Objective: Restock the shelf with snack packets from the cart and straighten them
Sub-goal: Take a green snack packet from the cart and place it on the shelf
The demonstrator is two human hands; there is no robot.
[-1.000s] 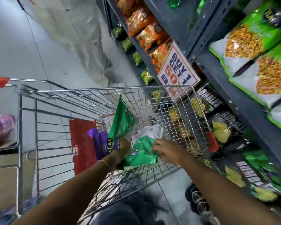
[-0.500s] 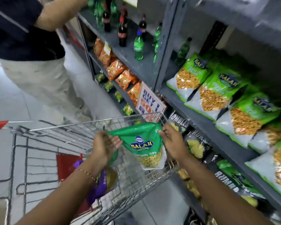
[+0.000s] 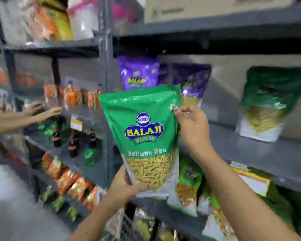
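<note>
I hold a green Balaji Ratlami Sev packet [image 3: 142, 134] upright in front of the grey shelf [image 3: 250, 146]. My left hand [image 3: 123, 186] grips its bottom left corner. My right hand [image 3: 191, 126] pinches its upper right edge. Behind the packet, two purple Balaji packets [image 3: 139, 72] stand at the back of the same shelf. A green sev packet [image 3: 268, 103] stands further right on that shelf. A corner of the wire cart [image 3: 129, 228] shows at the bottom, below my left arm.
Another person's hands [image 3: 42, 110] reach onto the left shelf bay beside orange drink bottles [image 3: 70, 96]. Dark cola bottles [image 3: 72, 145] stand one level lower. Orange snack packets [image 3: 71, 183] and green packets [image 3: 189, 186] fill the lower shelves. A grey upright post [image 3: 109, 66] divides the bays.
Both hands lifted the green packet out of the cart and raised it upright to the middle shelf. The view swung up from the cart to the shelving.
</note>
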